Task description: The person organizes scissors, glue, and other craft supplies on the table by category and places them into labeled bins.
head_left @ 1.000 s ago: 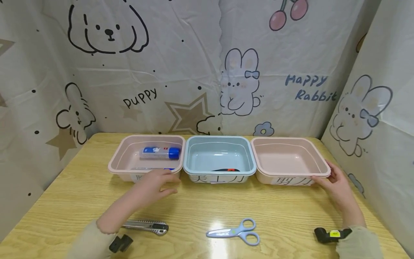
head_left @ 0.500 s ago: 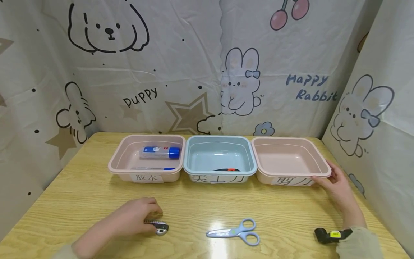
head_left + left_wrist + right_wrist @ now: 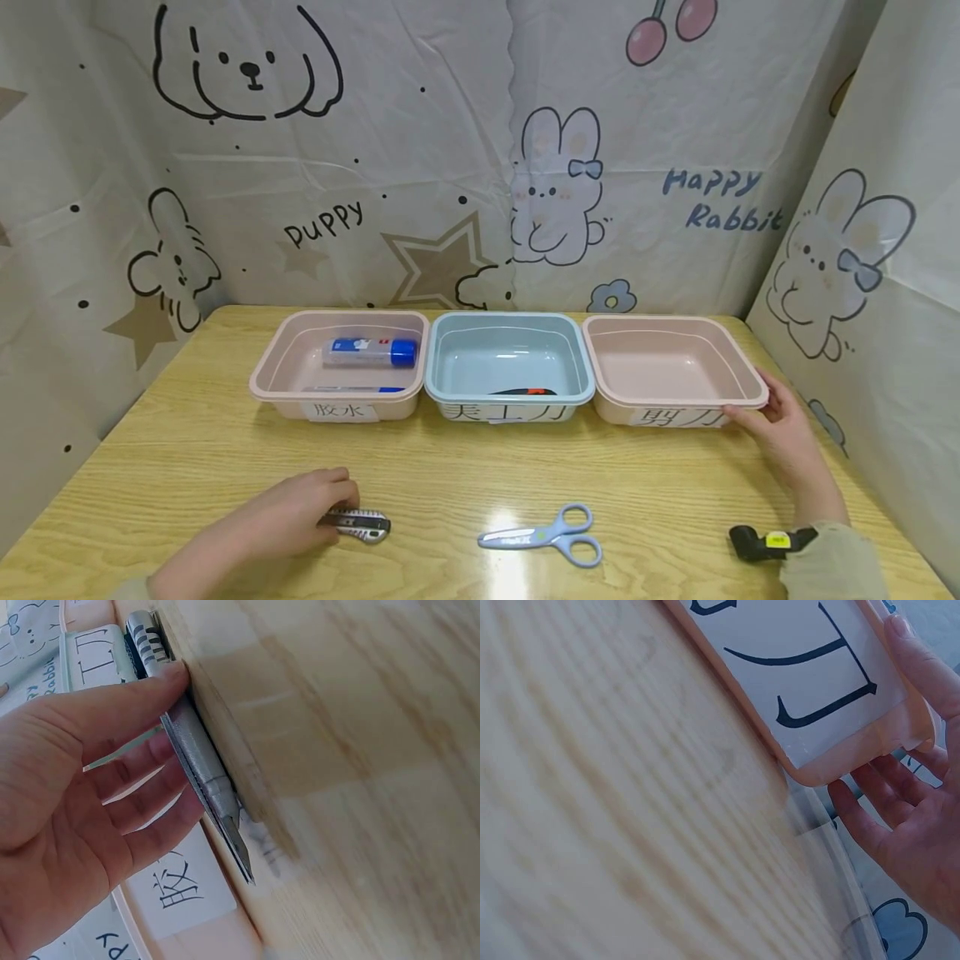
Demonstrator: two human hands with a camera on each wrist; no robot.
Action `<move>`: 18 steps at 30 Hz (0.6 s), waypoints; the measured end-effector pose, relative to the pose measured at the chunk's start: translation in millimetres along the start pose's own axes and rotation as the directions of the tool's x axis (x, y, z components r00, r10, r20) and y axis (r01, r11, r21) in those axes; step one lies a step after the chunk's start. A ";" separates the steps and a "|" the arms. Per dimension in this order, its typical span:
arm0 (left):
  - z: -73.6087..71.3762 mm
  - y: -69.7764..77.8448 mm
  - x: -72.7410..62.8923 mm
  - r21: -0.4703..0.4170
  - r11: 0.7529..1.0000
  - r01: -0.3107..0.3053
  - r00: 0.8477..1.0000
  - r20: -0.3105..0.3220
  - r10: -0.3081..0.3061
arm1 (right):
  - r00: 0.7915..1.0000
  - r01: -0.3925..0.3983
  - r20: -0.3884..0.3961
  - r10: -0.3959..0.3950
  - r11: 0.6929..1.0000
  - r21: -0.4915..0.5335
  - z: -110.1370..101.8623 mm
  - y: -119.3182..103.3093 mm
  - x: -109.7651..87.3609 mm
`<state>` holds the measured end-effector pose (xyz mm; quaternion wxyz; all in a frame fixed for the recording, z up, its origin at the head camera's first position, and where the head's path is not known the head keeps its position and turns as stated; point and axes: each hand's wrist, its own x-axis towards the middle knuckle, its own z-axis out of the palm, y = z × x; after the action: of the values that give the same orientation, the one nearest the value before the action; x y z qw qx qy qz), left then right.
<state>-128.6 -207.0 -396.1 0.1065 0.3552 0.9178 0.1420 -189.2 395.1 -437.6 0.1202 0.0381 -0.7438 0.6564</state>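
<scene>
My left hand [image 3: 300, 510] is low at the left, its thumb and fingers pinching a silver-grey utility knife [image 3: 363, 525] by its middle. In the left wrist view the knife [image 3: 199, 746] lies close over the wood, its pointed end away from the thumb. At the far right, my right hand [image 3: 783, 433] grips the front corner of a pink bin [image 3: 675, 417], thumb at the front rim and fingers along the side. The right wrist view shows the bin's label [image 3: 810, 675] beside that hand. Blue-handled scissors [image 3: 543, 535] lie on the table between the hands.
A light blue bin [image 3: 510, 410] stands mid-row, a dark tool with an orange part [image 3: 525, 392] inside. The left pink bin [image 3: 281, 404] holds a blue-capped glue bottle [image 3: 367, 352] and a thin blue-ended item [image 3: 360, 389]. A printed cloth [image 3: 450, 167] hangs behind the wooden table [image 3: 450, 467].
My left hand has come down from the left pink bin to the utility knife and now pinches it. The right hand stays at its bin's corner.
</scene>
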 end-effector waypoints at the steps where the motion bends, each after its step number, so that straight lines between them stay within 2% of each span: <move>1: 0.1 -0.1 0.6 0.001 1.000 -0.004 1.000 0.001 0.004 | 1.000 -0.002 -0.001 0.002 1.000 -0.004 0.0 0.0 0.2; 8: -2.8 5.2 9.9 0.001 1.000 0.009 1.000 0.000 -0.009 | 1.000 -0.010 -0.008 0.010 1.000 -0.006 -0.8 -1.1 -0.3; 12: -8.3 16.1 24.2 0.028 1.000 0.006 0.998 -0.060 -0.004 | 1.000 -0.011 -0.003 0.011 1.000 0.008 -1.1 -2.3 -0.5; 18: -16.7 33.5 49.8 0.113 0.992 -0.053 0.985 -0.159 0.071 | 1.000 -0.020 -0.007 0.019 0.999 -0.041 0.2 -3.2 -0.2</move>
<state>-148.8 -152.4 -374.0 0.0074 0.3761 0.9183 0.1238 -188.4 394.4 -434.6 0.1170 0.0263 -0.7571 0.6422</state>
